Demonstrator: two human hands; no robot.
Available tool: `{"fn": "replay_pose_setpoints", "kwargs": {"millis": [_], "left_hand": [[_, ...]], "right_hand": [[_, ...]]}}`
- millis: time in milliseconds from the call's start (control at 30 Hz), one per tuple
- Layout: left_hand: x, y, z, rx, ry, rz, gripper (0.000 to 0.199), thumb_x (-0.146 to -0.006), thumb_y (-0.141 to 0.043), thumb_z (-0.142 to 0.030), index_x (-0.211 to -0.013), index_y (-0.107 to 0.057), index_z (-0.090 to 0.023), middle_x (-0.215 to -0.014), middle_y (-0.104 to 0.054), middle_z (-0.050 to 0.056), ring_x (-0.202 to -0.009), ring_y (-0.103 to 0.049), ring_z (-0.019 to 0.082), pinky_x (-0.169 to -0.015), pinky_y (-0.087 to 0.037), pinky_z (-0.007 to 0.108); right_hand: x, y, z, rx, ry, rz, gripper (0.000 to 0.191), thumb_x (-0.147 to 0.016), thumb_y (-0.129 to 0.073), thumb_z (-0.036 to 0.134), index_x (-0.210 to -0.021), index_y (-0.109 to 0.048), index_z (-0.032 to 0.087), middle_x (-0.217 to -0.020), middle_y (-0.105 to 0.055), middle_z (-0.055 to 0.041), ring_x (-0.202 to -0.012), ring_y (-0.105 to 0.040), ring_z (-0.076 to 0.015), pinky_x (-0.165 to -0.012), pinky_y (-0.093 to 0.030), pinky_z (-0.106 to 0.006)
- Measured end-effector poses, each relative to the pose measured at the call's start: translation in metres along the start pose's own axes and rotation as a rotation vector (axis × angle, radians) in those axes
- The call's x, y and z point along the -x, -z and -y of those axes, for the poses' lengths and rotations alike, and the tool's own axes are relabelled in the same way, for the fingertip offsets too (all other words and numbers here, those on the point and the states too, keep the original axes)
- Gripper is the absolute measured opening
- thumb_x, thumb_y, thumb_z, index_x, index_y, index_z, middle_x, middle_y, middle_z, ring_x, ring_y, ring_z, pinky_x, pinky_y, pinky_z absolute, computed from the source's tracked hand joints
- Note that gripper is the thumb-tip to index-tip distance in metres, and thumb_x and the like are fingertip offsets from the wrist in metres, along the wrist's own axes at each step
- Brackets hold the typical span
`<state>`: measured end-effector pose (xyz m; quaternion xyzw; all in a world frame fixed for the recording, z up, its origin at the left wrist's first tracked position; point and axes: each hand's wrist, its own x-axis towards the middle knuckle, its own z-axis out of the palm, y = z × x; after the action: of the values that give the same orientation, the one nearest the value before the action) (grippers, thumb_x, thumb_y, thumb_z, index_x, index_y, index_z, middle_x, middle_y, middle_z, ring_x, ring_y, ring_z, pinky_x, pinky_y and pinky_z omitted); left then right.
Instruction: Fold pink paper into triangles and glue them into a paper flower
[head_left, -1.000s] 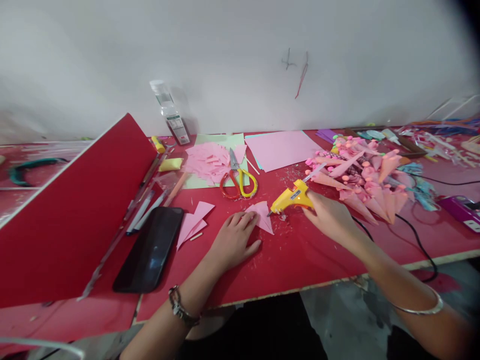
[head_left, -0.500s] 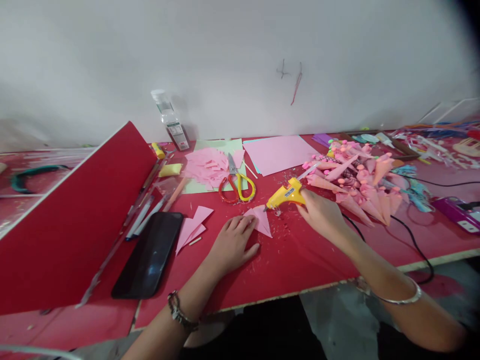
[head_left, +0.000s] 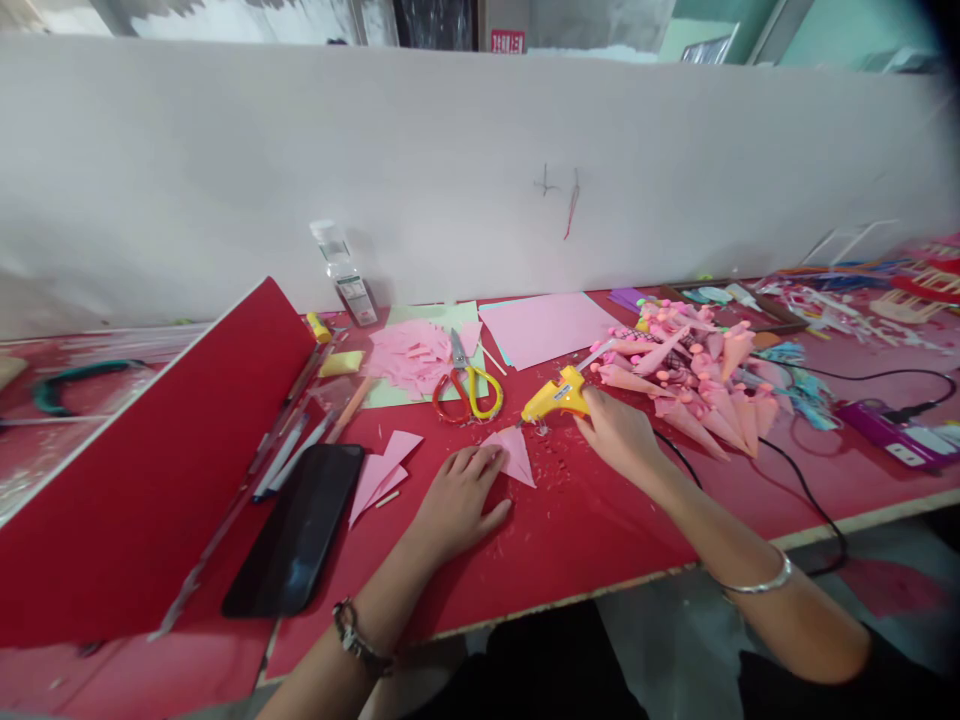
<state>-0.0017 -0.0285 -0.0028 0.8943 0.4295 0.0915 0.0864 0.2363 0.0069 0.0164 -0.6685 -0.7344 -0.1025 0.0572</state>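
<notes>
My left hand [head_left: 461, 500] lies flat on the red table, fingers stretched out, their tips on a pink paper triangle [head_left: 517, 458]. A yellow glue gun [head_left: 559, 395] is gripped in my right hand [head_left: 619, 430]; its nozzle is just above the upper edge of that triangle, pointing left. Red-and-yellow scissors [head_left: 469, 385] lie behind the triangle, partly on a heap of pink paper scraps [head_left: 412, 355]. More folded pink pieces [head_left: 382, 472] rest left of my left hand. Beyond my right hand is a pile of pink paper cones [head_left: 697, 375].
A black phone [head_left: 300, 530] and pens [head_left: 289, 455] lie at the left beside a slanted red board [head_left: 150, 480]. A bottle [head_left: 349, 280] stands against the white partition [head_left: 450, 170]. Black cable runs right, near a purple power strip [head_left: 892, 437].
The camera view has tilted up, showing more above the partition. The glue gun's nozzle has drawn slightly back from the triangle's upper edge. My left hand keeps its place on the paper.
</notes>
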Motion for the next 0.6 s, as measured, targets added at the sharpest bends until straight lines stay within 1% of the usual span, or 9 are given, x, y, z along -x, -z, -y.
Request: {"fn": "replay_pose_setpoints", "kwargs": {"millis": [100,167,233,267,333,433,500,600], "left_hand": [[0.001,0.0,0.001,0.007,-0.004,-0.008,0.051,-0.079,-0.042,-0.039,-0.125,-0.036,-0.017,-0.123,-0.044,0.009,-0.11,-0.037,0.025,-0.094,-0.031,0.038],[0.001,-0.001,0.002,0.021,-0.013,-0.019,0.051,-0.079,-0.042,-0.039,-0.125,-0.036,-0.018,-0.123,-0.044,0.008,-0.111,-0.037,0.024,-0.094,-0.031,0.039],[0.001,-0.001,0.004,0.038,-0.013,-0.055,0.05,-0.08,-0.041,-0.039,-0.126,-0.035,-0.019,-0.125,-0.042,0.009,-0.111,-0.038,0.023,-0.094,-0.032,0.038],[0.001,-0.001,0.005,0.042,-0.002,-0.087,0.05,-0.081,-0.04,-0.038,-0.127,-0.034,-0.019,-0.125,-0.041,0.009,-0.111,-0.038,0.023,-0.094,-0.033,0.038],[-0.001,-0.003,0.008,0.032,0.049,-0.174,0.049,-0.082,-0.038,-0.037,-0.127,-0.033,-0.017,-0.125,-0.04,0.01,-0.112,-0.038,0.023,-0.093,-0.033,0.039],[-0.006,-0.007,0.013,-0.021,0.155,-0.283,0.047,-0.082,-0.039,-0.039,-0.122,-0.039,-0.015,-0.121,-0.043,0.012,-0.111,-0.038,0.025,-0.092,-0.033,0.042],[-0.01,-0.009,0.015,-0.047,0.202,-0.298,0.047,-0.081,-0.041,-0.041,-0.119,-0.042,-0.014,-0.119,-0.045,0.013,-0.11,-0.039,0.026,-0.091,-0.034,0.044],[-0.015,-0.012,0.017,-0.053,0.227,-0.278,0.046,-0.079,-0.043,-0.04,-0.116,-0.044,-0.013,-0.117,-0.045,0.014,-0.109,-0.039,0.026,-0.088,-0.036,0.044]], "right_hand": [[-0.001,-0.005,-0.004,-0.03,-0.02,-0.07,0.024,-0.081,-0.044,0.028,-0.1,-0.044,0.014,-0.089,-0.059,-0.0088,-0.08,-0.057,-0.0216,-0.058,-0.04,-0.027],[-0.003,-0.009,-0.008,-0.087,-0.014,-0.116,0.033,-0.079,-0.046,0.032,-0.104,-0.042,0.012,-0.094,-0.058,-0.0122,-0.088,-0.055,-0.0239,-0.065,-0.043,-0.029],[-0.005,-0.015,-0.012,-0.152,-0.005,-0.159,0.039,-0.079,-0.045,0.033,-0.109,-0.039,0.008,-0.101,-0.055,-0.0159,-0.096,-0.051,-0.0258,-0.072,-0.043,-0.032],[-0.006,-0.019,-0.013,-0.182,-0.005,-0.171,0.039,-0.08,-0.043,0.031,-0.111,-0.038,0.007,-0.103,-0.053,-0.0171,-0.098,-0.05,-0.0263,-0.074,-0.042,-0.033],[-0.009,-0.027,-0.016,-0.239,-0.01,-0.169,0.035,-0.082,-0.038,0.026,-0.111,-0.038,0.007,-0.102,-0.052,-0.0177,-0.1,-0.049,-0.0263,-0.077,-0.041,-0.035],[-0.013,-0.038,-0.018,-0.314,-0.003,-0.145,0.031,-0.082,-0.034,0.018,-0.11,-0.039,0.006,-0.102,-0.05,-0.0178,-0.1,-0.048,-0.0251,-0.082,-0.039,-0.037],[-0.013,-0.042,-0.02,-0.348,0.001,-0.131,0.031,-0.081,-0.033,0.016,-0.11,-0.039,0.005,-0.103,-0.05,-0.0179,-0.101,-0.047,-0.0244,-0.085,-0.038,-0.037],[-0.012,-0.041,-0.022,-0.364,0.005,-0.106,0.033,-0.08,-0.035,0.016,-0.112,-0.038,0.005,-0.105,-0.049,-0.018,-0.105,-0.044,-0.0249,-0.086,-0.038,-0.037]]}}
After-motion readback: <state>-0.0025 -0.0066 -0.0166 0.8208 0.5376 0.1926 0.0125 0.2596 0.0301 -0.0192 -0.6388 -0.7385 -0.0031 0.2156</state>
